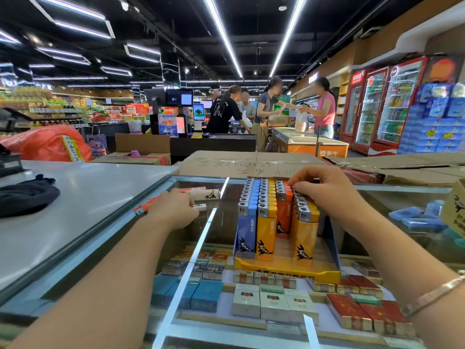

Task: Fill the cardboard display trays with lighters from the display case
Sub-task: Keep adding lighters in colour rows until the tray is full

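Flanking the tray (pixel 284 269): loose lighters (pixel 201 195), flattened cardboard (pixel 241 163).

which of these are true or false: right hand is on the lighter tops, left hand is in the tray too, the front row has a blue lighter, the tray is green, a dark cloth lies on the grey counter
1. The right hand is on the tops of the lighters: true.
2. The left hand is in the tray: false, it rests on loose lighters lying on the glass counter.
3. The front row has a blue lighter: true.
4. The tray is green: false, its front is yellow.
5. A dark cloth lies on the grey counter: true.
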### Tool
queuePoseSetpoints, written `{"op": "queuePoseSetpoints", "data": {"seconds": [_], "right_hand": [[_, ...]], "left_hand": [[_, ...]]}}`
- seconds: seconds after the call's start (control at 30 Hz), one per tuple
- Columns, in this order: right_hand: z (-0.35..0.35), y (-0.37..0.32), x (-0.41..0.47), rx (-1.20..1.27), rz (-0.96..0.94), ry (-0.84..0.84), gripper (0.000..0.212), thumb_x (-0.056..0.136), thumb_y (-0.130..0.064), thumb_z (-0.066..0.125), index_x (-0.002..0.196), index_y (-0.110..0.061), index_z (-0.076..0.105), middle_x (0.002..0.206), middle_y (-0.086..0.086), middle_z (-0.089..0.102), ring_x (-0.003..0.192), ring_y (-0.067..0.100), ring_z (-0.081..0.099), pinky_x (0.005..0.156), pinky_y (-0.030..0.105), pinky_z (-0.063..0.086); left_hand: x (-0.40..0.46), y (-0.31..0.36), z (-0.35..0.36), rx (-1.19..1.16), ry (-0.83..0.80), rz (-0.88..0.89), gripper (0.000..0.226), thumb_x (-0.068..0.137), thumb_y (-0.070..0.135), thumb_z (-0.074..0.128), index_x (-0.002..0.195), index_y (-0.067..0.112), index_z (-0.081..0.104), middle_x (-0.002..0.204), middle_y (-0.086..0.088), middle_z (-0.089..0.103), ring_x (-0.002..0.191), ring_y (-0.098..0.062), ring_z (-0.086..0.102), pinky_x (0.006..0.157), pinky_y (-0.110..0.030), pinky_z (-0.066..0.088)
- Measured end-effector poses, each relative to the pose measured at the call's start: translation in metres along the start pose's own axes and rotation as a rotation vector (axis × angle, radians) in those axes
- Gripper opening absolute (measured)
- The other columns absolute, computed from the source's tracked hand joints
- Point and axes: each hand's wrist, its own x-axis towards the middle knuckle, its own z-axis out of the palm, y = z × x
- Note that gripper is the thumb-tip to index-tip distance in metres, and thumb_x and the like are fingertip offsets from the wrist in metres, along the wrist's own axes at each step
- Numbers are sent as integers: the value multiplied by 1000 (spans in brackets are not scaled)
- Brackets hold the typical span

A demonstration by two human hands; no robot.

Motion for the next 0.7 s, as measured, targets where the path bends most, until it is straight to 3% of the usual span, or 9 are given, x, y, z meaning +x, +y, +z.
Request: {"op": "queuePoseSetpoints", "data": {"seconds": [0.1,0.17,0.37,0.43,0.53,0.6,0.7], "right_hand": [[1,0,0,-3,1,2,24,86,-7,58,71,-24,67,77,-4,67,69,3,65,56,17,52],[1,1,1,-11,-2,0,24,87,-6,58,72,-23,66,78,-2,67,71,6,65,57,17,53],[2,2,1,-59,-27,9,23,87,-7,57,74,-24,65,76,-3,65,64,-2,62,48,9,46],[2,3,1,-72,-47,3,24,86,-6,57,74,-25,65,76,-3,65,66,-1,62,50,10,47],[3,4,2,-97,-60,0,25,86,-6,57,73,-26,65,76,-5,65,72,7,63,60,19,52],[3,3,3,-114,-74,3,26,86,-5,57,73,-26,64,76,-6,64,74,8,62,63,23,52],[3,2,4,-137,-91,3,28,85,-4,56,71,-27,63,75,-8,62,71,5,59,62,21,48]], "left_hand": [[-2,8,-1,-61,-60,0,11,87,28,53,94,20,52,86,1,56,73,-9,54,52,-19,39],[-3,16,-1,-85,-49,8,17,88,21,53,98,21,40,86,2,54,69,-9,53,49,-18,34],[6,30,3,167,292,106,29,88,6,51,115,15,47,117,-5,53,102,-20,52,69,-29,42],[18,24,5,253,321,182,35,87,5,49,121,15,48,126,-5,51,113,-21,47,84,-32,44],[35,18,12,292,162,202,54,88,3,45,138,19,38,148,-5,36,137,-22,28,111,-38,25],[43,18,16,240,40,153,56,93,9,42,145,22,26,154,-4,21,143,-23,14,115,-40,12],[50,19,19,96,-54,133,49,97,24,40,145,22,28,151,-5,30,139,-25,27,112,-40,22]]}}
